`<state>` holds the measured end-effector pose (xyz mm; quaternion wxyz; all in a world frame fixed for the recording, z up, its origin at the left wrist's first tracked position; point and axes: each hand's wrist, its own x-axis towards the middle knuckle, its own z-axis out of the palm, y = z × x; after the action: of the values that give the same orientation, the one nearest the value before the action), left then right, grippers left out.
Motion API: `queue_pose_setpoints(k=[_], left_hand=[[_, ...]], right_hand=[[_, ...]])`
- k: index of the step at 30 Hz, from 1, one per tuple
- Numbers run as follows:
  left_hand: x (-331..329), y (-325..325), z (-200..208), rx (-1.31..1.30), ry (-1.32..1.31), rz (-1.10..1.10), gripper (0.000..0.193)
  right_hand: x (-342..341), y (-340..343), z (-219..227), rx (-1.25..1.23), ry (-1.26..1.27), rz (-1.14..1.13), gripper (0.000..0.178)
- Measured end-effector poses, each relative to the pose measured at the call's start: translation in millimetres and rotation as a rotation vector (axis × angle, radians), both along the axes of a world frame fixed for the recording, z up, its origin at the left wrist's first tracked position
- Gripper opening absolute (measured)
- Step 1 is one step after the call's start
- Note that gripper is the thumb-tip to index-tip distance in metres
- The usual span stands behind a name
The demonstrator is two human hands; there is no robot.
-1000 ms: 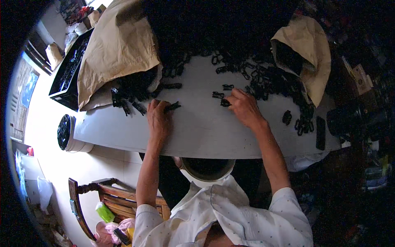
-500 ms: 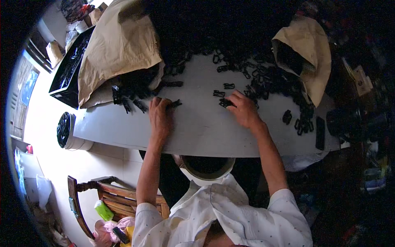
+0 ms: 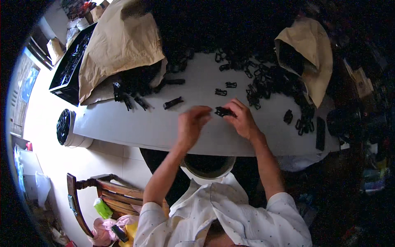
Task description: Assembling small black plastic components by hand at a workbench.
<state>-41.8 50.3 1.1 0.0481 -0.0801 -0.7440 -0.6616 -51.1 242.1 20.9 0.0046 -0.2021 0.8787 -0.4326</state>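
Right hand pinching a small black part; left hand blurred beside it

Right hand (image 3: 242, 119): thumb and fingers close together on the right end of the black part (image 3: 223, 111), held over the front half of the table (image 3: 201, 78). Left hand (image 3: 191, 125): at 8 o'clock from the part, fingers half curled, tips near its free end. Can't tell if it holds anything (too blurred).

Handling, my read: light, stiff, probably moulded plastic; smooth, so it could twist in a loose pinch. Thin edges may be the weak spot. Grip the long sides near one end, other end free.

Clock from the part:
- 12: two loose clips (image 3: 221, 92), lying flat.
- Between 9 and 10: longer black piece (image 3: 173, 103).
- 1 to 2: heap of black clips (image 3: 263, 76).
- 10: big paper bag (image 3: 123, 49), mouth toward the person.
- 2: smaller paper bag (image 3: 319, 49).
- 6: round basin (image 3: 210, 176), below the table edge.
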Motion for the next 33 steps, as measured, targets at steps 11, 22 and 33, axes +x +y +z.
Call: queue_pose_setpoints(k=[11, 22, 33], left_hand=[[8, 23, -11, 0.632, -0.266, -0.061, 0.002], [16, 20, -11, 0.618, -0.154, -0.15, 0.004], [21, 24, -10, 0.628, -0.188, -0.026, 0.006]], right_hand=[[26, -16, -3, -0.531, 0.117, -0.23, 0.02], [27, -27, 10, -0.124, 0.262, -0.151, 0.027], [33, -42, 16, 0.066, 0.383, -0.203, 0.032]])
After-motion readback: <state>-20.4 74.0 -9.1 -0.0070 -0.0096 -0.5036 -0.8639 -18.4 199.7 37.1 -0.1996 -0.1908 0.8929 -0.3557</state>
